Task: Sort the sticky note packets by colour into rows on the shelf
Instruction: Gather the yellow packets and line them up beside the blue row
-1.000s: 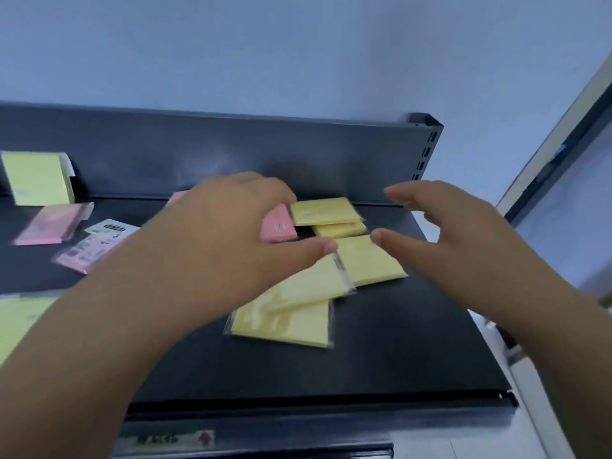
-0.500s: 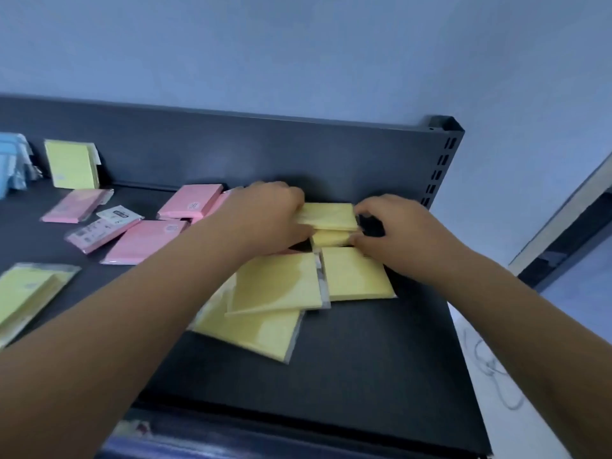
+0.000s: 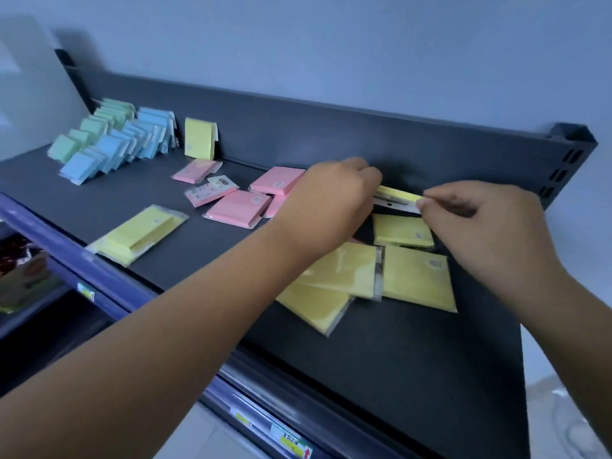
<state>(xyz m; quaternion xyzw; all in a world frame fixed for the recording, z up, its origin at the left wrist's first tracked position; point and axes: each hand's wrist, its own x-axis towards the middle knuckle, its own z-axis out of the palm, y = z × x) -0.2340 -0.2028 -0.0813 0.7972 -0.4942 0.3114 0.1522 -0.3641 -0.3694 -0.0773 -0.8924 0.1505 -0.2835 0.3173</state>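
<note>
Already, at the upper left of the frame, a green row (image 3: 87, 135) and a blue row (image 3: 130, 144) stand leaning in line on the shelf (image 3: 414, 359), so I judge two colours sorted. Just right of them an upright yellow (image 3: 198, 139) leans on the back panel (image 3: 331, 134), perhaps the start of a yellow row. Below it, pink packets (image 3: 238, 209) lie flat and loose, some overlapping, and a yellow pair (image 3: 142, 233) lies flat near the front edge at mid left. Right of centre the left hand (image 3: 331, 200) curls its fingers round one end of the held packet (image 3: 399, 195); the back of the hand hides the contact itself. That packet is yellow, raised clear of the shelf close to the back panel, seen nearly edge-on. The right hand (image 3: 473, 220) pinches its other end narrowly between thumb and fingertip. Under both hands the yellow pile (image 3: 417, 276) lies flat and untidy. The risks, as I judge them: the slick wrapper could slide out of so light a pinch; set upright alone, the packet might tip over flat; and a forearm sweeping back leftward could scatter the pink packets or knock the yellow pair toward the edge.
</note>
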